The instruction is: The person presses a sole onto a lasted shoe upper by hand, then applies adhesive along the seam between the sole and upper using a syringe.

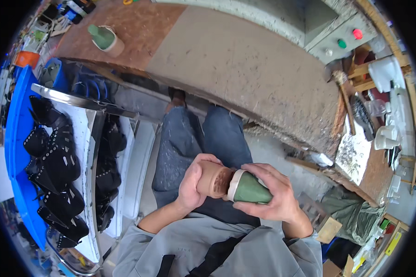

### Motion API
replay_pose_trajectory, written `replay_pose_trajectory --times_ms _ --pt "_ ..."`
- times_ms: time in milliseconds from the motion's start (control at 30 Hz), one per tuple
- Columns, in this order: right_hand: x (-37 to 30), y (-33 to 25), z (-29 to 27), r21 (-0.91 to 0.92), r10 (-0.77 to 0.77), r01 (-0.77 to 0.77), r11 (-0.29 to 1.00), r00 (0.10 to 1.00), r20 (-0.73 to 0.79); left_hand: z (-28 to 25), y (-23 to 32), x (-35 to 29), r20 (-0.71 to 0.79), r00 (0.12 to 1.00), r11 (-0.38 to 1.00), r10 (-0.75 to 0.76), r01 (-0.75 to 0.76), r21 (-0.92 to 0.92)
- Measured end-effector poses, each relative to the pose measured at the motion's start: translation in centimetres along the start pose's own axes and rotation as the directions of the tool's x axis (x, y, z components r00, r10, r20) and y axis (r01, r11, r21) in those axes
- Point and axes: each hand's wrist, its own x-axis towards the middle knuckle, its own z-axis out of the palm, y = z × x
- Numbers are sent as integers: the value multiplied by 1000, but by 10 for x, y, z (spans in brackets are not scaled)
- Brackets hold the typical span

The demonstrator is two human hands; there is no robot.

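Over my lap, my left hand (192,183) is closed round a tan, rounded shoe upper (211,179) with a dark brown patterned area at its right side. Close against it, my right hand (277,191) grips a green shoe last (252,188) edged by a cream rim. I cannot tell whether the tan and green parts are joined, as fingers cover some of both. A similar green last in a pale beige shoe upper (110,42) stands at the far left of the workbench (245,64).
To my left is a rack (85,152) with several black studded shoes (60,143), beside a blue bin (18,157). A grey machine with coloured buttons (342,42) stands at the back right. A hammer (344,94), a brush (363,117) and white cups (386,137) lie at the right.
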Motion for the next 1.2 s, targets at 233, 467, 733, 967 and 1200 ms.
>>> replay_pose_trajectory --times_ms 233,467,733,967,1200 --pt "4 21 5 166 -44 62 984 993 -111 19 13 6 -65 995 989 -72 80 125" --pt "11 26 2 204 -69 90 975 992 -109 24 18 11 -67 989 972 -131 142 187" --pt "14 30 2 213 -81 105 971 990 -116 25 17 15 -83 986 968 -146 160 195" --pt "13 29 -2 193 -94 111 975 991 -97 30 21 15 -71 981 967 -179 189 171" --pt "11 28 -5 155 -108 119 981 991 -75 36 25 14 -92 965 956 -245 256 140"
